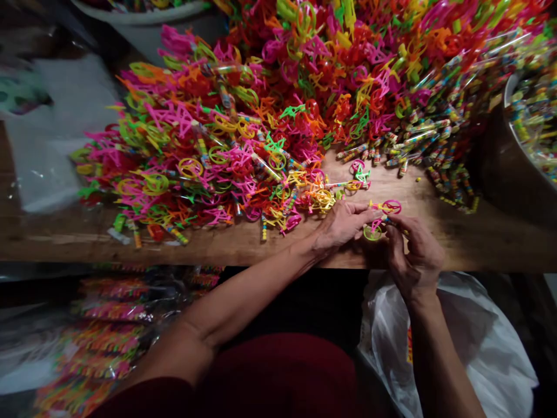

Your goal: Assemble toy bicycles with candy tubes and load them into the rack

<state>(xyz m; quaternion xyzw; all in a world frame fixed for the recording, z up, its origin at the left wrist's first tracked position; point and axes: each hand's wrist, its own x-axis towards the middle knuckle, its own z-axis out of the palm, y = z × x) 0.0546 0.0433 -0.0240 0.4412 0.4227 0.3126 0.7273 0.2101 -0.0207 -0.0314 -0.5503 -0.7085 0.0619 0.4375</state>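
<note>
My left hand [343,225] is closed, its thumb and fingers pinching a small plastic toy bicycle [391,206] with a pink wheel, a yellow-green wheel and bits of yellow and pink frame. From the other side my right hand [416,251] pinches at the same toy; its fingers partly hide the join. Just beyond the hands lies another toy bicycle [360,174] in green and pink on the wooden table [435,200]. To the left and behind spreads a big heap of bright plastic toy parts [243,145], with candy-filled clear tubes [265,167] mixed in.
More candy-filled tubes [418,139] are piled at the back right, beside a large bowl [496,145] of them. A light-coloured tub [152,26] stands at the back left, near plastic sheets [61,133]. Below the table edge hang a white plastic bag [470,337] and packed toys [100,337].
</note>
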